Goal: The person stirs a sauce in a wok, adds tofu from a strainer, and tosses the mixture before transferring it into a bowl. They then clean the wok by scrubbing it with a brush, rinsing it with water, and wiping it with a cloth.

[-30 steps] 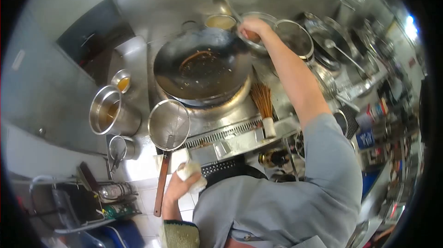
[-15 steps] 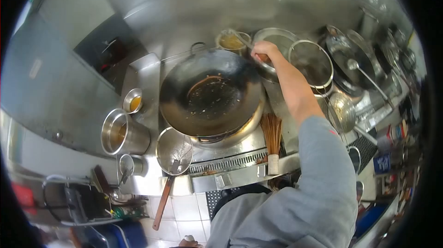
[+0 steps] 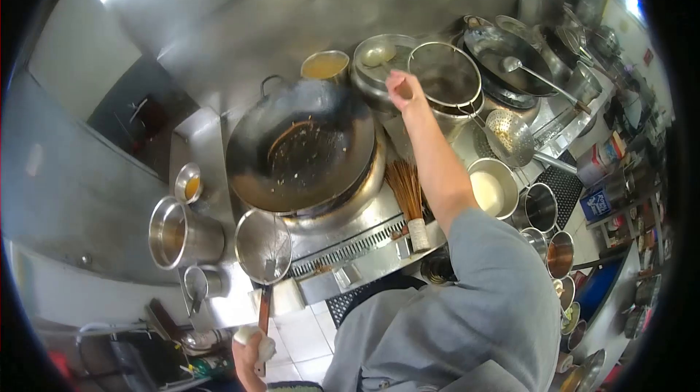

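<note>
My right hand [image 3: 403,91] is over the edge of a steel pot [image 3: 363,86], its thumb and fingers apart with nothing visible between them. A ladle bowl [image 3: 378,54] rests in that pot, its handle hard to make out. At the bottom left my left hand [image 3: 246,352] is closed on a white cloth [image 3: 262,347], beside the wooden handle [image 3: 264,307] of a round strainer [image 3: 263,246]. Left of my right hand stands a large black wok [image 3: 302,148], with small scraps inside. A bamboo brush [image 3: 406,188] leans by the wok's right side.
Yellow liquid fills a container [image 3: 325,66] behind the wok. Steel pots [image 3: 186,235] and a small bowl [image 3: 188,183] stand at the left. On the right are a wire-rimmed strainer [image 3: 445,75], a second wok [image 3: 507,60], a perforated skimmer [image 3: 509,137] and a pot of pale liquid [image 3: 492,189].
My right hand has let go of the ladle, which has moved from above the yellow liquid into the steel pot. My left hand has come up beside the strainer handle. The view has shifted right.
</note>
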Demonstrator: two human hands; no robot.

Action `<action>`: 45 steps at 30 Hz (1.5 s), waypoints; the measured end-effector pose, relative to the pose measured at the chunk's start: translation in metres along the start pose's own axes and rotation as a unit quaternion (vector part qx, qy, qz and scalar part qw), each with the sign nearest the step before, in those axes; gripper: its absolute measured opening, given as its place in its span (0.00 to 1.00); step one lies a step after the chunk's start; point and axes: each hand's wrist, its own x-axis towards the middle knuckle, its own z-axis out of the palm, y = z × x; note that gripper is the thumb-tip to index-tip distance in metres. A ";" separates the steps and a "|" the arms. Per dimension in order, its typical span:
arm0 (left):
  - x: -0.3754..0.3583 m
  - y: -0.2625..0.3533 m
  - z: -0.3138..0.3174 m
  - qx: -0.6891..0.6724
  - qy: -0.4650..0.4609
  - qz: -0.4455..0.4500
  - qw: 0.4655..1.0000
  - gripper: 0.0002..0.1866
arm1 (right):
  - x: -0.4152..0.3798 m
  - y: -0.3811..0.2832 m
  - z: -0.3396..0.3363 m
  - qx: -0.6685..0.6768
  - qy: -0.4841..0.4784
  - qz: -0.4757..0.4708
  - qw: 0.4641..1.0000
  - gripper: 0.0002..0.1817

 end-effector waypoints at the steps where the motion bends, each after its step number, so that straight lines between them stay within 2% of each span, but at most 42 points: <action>1: 0.035 -0.061 -0.005 0.012 -0.032 -0.007 0.999 0.18 | -0.007 0.009 0.014 0.034 -0.007 -0.014 0.999 0.04; 2: 0.037 -0.057 -0.008 0.179 -0.037 -0.008 0.983 0.24 | -0.017 0.022 0.030 0.068 -0.008 -0.025 0.997 0.04; 3: 0.052 -0.092 -0.008 0.230 -0.067 -0.043 0.970 0.28 | -0.028 0.032 0.043 0.067 -0.020 -0.009 0.997 0.05; 4: 0.052 -0.098 -0.007 0.285 -0.078 -0.092 0.951 0.29 | -0.041 0.040 0.051 0.070 -0.030 0.011 0.997 0.06; 5: 0.051 -0.103 -0.011 0.223 -0.129 -0.117 0.959 0.29 | -0.057 0.047 0.058 0.055 -0.034 0.047 0.997 0.05; 6: 0.043 -0.097 -0.012 0.112 -0.165 -0.110 0.974 0.24 | -0.070 0.053 0.069 0.039 -0.044 0.079 0.995 0.04; 7: 0.036 -0.090 -0.011 -0.001 -0.197 -0.107 0.975 0.20 | -0.094 0.069 0.083 0.077 -0.023 0.115 0.990 0.02; 9: 0.038 -0.105 -0.010 -0.127 -0.252 -0.067 0.957 0.21 | -0.144 0.087 0.099 0.113 0.012 0.165 0.980 0.09; 10: 0.038 -0.111 -0.012 -0.168 -0.295 -0.113 0.934 0.20 | -0.161 0.089 0.096 0.109 0.019 0.174 0.979 0.15; 11: 0.038 -0.126 -0.003 -0.259 -0.309 -0.102 0.909 0.22 | -0.178 0.092 0.094 0.105 0.025 0.184 0.977 0.20; 12: 0.040 -0.149 0.007 -0.343 -0.289 -0.165 0.878 0.25 | -0.197 0.101 0.090 0.097 0.017 0.182 0.978 0.26; 13: 0.039 -0.165 0.017 -0.471 -0.302 -0.207 0.803 0.29 | -0.221 0.117 0.094 0.101 0.030 0.183 0.977 0.27; 14: 0.029 -0.154 0.030 -0.575 -0.329 -0.132 0.738 0.31 | -0.246 0.129 0.095 0.104 0.038 0.180 0.977 0.28; 16: 0.034 -0.166 0.047 -0.609 -0.323 -0.128 0.713 0.32 | -0.283 0.140 0.086 0.030 0.039 0.125 0.991 0.29; 18: 0.016 -0.119 0.043 -0.387 -0.203 -0.053 0.898 0.28 | -0.310 0.131 0.069 -0.066 0.066 0.137 0.986 0.28; 19: 0.003 -0.089 0.039 -0.389 -0.215 -0.036 0.895 0.23 | -0.323 0.137 0.065 -0.146 0.066 0.131 0.978 0.28; 20: -0.004 -0.072 0.038 -0.345 -0.174 -0.009 0.922 0.18 | -0.333 0.141 0.063 -0.227 0.063 0.122 0.964 0.28; 21: -0.007 -0.063 0.041 -0.318 -0.165 0.013 0.934 0.17 | -0.339 0.136 0.057 -0.433 0.098 0.080 0.893 0.28; 22: -0.009 -0.059 0.045 -0.288 -0.159 0.036 0.944 0.16 | -0.346 0.157 0.060 -0.511 0.106 0.045 0.852 0.33; 23: -0.008 -0.064 0.056 -0.170 -0.056 0.072 0.981 0.16 | -0.349 0.176 0.063 -0.557 0.183 0.002 0.810 0.36; 24: -0.004 -0.065 0.067 -0.030 0.032 0.125 0.991 0.20 | -0.349 0.186 0.066 -0.594 0.260 -0.045 0.760 0.39; 26: -0.005 -0.046 0.096 0.178 0.121 0.160 0.963 0.21 | -0.336 0.182 0.058 -0.629 0.216 -0.036 0.745 0.41; 28: -0.003 -0.039 0.102 0.146 0.087 0.181 0.969 0.21 | -0.312 0.180 0.060 -0.660 0.169 -0.032 0.731 0.39; 29: -0.002 -0.039 0.101 0.130 0.071 0.189 0.971 0.21 | -0.302 0.175 0.061 -0.651 0.155 -0.032 0.743 0.38; 32: 0.000 -0.037 0.111 0.145 0.130 0.168 0.966 0.20 | -0.267 0.152 0.073 -0.632 0.113 -0.027 0.766 0.36; 34: 0.000 -0.032 0.122 0.094 0.053 0.110 0.988 0.18 | -0.249 0.140 0.073 -0.614 0.102 -0.034 0.782 0.35; 35: -0.003 -0.035 0.121 0.092 0.025 0.141 0.985 0.18 | -0.234 0.130 0.069 -0.622 0.099 -0.045 0.775 0.33; 36: -0.010 -0.039 0.121 0.111 0.096 0.227 0.963 0.16 | -0.213 0.114 0.055 -0.658 0.093 -0.053 0.745 0.33; 38: -0.023 -0.036 0.110 -0.034 0.068 0.120 0.990 0.15 | -0.169 0.090 0.040 -0.731 0.108 -0.096 0.667 0.31; 41: -0.023 -0.040 0.130 -0.153 0.075 0.091 0.981 0.14 | -0.104 0.062 0.006 -0.814 0.182 -0.161 0.528 0.31; 42: -0.019 -0.042 0.140 -0.148 0.081 0.095 0.981 0.16 | -0.085 0.057 -0.005 -0.839 0.203 -0.166 0.477 0.31; 43: -0.017 -0.033 0.141 -0.010 0.056 0.107 0.993 0.18 | -0.074 0.057 -0.007 -0.824 0.231 -0.162 0.492 0.24; 44: -0.019 -0.027 0.142 -0.008 0.001 0.021 1.000 0.18 | -0.064 0.056 -0.008 -0.812 0.254 -0.147 0.505 0.17; 45: -0.016 -0.052 0.142 -0.005 -0.039 0.032 0.999 0.18 | -0.050 0.036 -0.013 -0.803 0.216 -0.064 0.552 0.09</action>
